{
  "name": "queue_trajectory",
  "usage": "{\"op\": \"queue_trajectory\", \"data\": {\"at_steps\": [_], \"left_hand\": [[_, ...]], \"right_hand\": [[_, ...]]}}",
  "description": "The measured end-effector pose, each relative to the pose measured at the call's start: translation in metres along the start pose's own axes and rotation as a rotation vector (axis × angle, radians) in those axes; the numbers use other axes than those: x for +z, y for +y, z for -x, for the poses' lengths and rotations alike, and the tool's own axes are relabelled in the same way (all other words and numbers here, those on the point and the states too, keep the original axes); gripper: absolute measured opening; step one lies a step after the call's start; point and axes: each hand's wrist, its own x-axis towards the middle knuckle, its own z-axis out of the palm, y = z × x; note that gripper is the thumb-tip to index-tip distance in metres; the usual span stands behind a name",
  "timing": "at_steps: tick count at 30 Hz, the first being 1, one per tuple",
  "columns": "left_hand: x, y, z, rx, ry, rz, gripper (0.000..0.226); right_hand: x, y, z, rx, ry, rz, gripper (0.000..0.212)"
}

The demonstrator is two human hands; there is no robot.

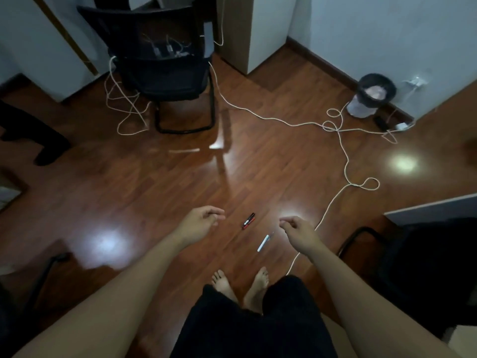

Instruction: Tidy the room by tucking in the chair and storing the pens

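Two markers, one black and one red (248, 221), lie side by side on the wooden floor in front of my bare feet. A white pen (263, 242) lies a little nearer and to the right. My left hand (202, 223) hovers left of the markers, fingers loosely curled, holding nothing. On the other side, my right hand (296, 229) hangs just right of the white pen, curled the same way and empty. A black mesh chair (160, 65) stands at the back, pushed partly under a desk between white panels.
White cables (340, 140) trail across the floor from the chair to the right wall and back towards my feet. A bin (371, 95) with a black liner stands by the right wall. Another black chair (426, 267) is at my right. A person's dark legs (33, 135) are at the left.
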Motion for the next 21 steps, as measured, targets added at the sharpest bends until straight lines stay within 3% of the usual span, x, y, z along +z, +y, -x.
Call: {"op": "queue_trajectory", "data": {"at_steps": [5, 15, 21], "left_hand": [[0.019, 0.002, -0.039, -0.050, -0.033, -0.002, 0.033], [0.062, -0.015, -0.128, -0.221, -0.012, 0.104, 0.032], [0.104, -0.070, -0.233, -0.290, -0.011, 0.095, 0.032]], "right_hand": [[-0.005, 0.017, -0.024, 0.056, -0.014, -0.024, 0.029], [-0.019, 0.033, -0.120, 0.076, -0.166, 0.166, 0.032], [0.033, 0.114, -0.214, 0.139, -0.244, 0.140, 0.034]]}}
